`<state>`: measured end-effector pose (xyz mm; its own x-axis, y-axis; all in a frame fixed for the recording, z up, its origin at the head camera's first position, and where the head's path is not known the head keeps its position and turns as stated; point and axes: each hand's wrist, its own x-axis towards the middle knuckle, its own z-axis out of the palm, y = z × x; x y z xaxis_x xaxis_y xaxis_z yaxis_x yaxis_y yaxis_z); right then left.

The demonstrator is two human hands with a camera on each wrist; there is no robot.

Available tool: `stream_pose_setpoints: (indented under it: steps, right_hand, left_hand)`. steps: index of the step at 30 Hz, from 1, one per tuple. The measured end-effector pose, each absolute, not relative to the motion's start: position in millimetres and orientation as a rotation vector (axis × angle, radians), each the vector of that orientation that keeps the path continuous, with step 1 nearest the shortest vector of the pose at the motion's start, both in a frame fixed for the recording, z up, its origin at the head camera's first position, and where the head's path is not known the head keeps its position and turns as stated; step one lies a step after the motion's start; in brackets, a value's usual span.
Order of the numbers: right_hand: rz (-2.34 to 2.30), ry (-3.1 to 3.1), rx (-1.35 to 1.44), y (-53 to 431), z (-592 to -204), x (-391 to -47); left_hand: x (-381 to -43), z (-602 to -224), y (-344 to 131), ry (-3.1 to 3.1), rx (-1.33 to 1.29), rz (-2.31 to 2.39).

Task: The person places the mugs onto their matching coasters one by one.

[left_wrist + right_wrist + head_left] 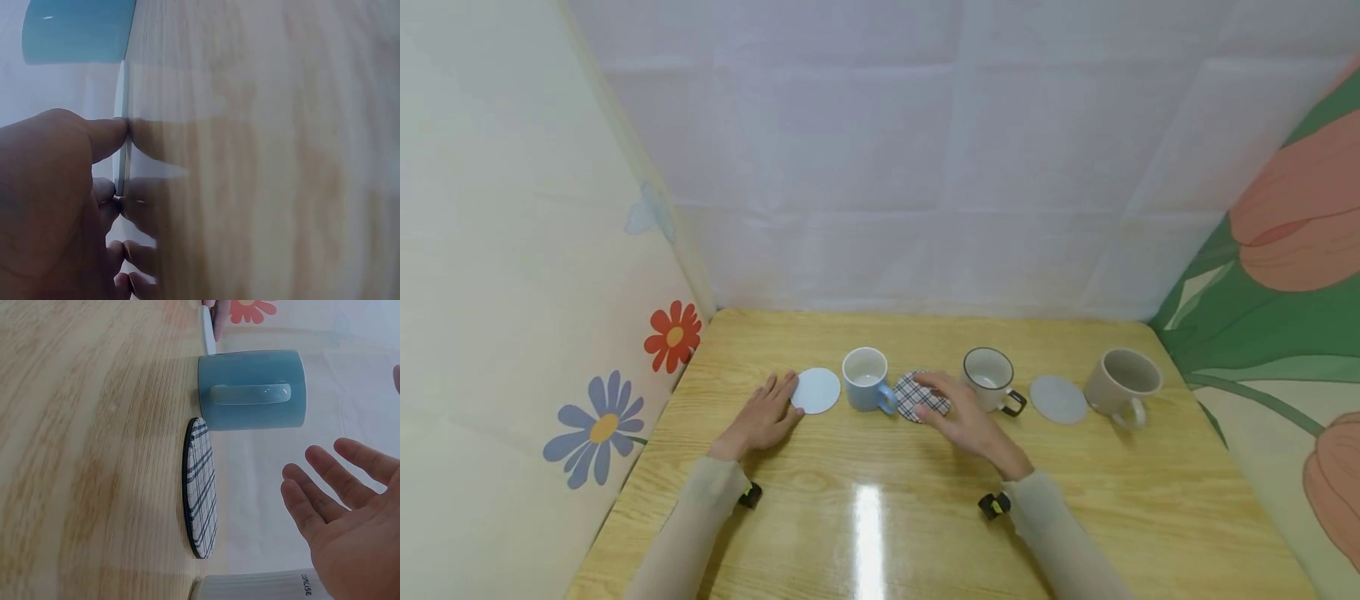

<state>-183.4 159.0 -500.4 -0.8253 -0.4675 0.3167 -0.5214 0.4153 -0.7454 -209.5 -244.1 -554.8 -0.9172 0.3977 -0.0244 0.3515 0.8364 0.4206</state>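
Note:
My left hand point(763, 417) rests on the table at the left edge of a round white coaster point(816, 391), its thumb and a fingertip touching the rim. In the left wrist view the thumb point(106, 136) meets the coaster's thin edge. Just right of that coaster stands a light-blue mug point(865, 382), white inside. My right hand point(962, 417) hovers over a round plaid coaster point(203, 494), fingers spread and holding nothing. A white mug with a dark rim and black handle point(988, 371) stands upright right behind that hand, partly hidden by it.
Farther right lie a round grey coaster point(1058, 399) and, beside it, a large beige mug point(1122, 382). Everything stands in a row on a wooden table point(820, 533). A white cloth point(850, 167) hangs behind, with flower-printed sheets at both sides.

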Motion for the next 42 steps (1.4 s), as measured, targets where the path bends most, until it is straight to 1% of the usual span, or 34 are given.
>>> stream_pose_setpoints:
  steps: [16,24,35,42]
  right_hand:
    - [1.43,-2.572,0.904,153.8,-509.9,-190.5]
    - [1.529,-2.543,0.956,148.4,-511.4,-194.0]
    - [1.615,-2.611,0.923,141.6,-519.1,-196.8]
    - [1.706,-2.545,0.992,138.0,-523.2,-197.8]
  left_hand:
    - [-210.0,-554.2,-246.8,2.862,0.578,0.699]
    - [-212.4,-560.6,-245.5,2.858,0.537,0.715]
    - [-213.0,-562.4,-246.2,2.851,0.532,0.716]
    - [-213.3,-562.9,-246.4,2.854,0.54,0.703]
